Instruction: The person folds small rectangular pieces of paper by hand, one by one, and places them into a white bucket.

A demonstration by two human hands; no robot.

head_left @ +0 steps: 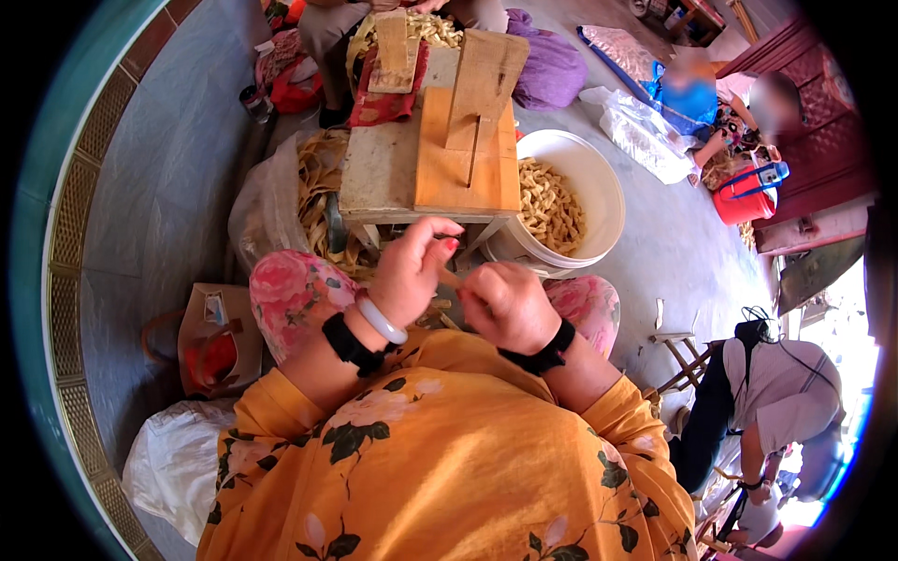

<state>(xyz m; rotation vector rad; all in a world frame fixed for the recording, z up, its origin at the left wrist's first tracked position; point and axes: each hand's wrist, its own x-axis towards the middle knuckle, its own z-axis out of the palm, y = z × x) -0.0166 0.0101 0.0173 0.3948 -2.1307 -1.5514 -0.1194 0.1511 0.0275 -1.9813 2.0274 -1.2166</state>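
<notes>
My left hand is raised in front of my lap, a pale bangle and black band at its wrist, thumb and forefinger curled close together. Beside it, my right hand is closed like a fist, with a black band at the wrist. A small tan bit shows between the hands; whether it is a strip or a fingertip I cannot tell. Just beyond them stands a low wooden table bearing an orange-brown board with an upright wooden plate and a thin dark rod.
Right of the table, a white bucket holds knotted tan pieces. On the left, a clear plastic bag contains flat tan strips. A brown bag stands by my left knee. Other people sit across the table and at right.
</notes>
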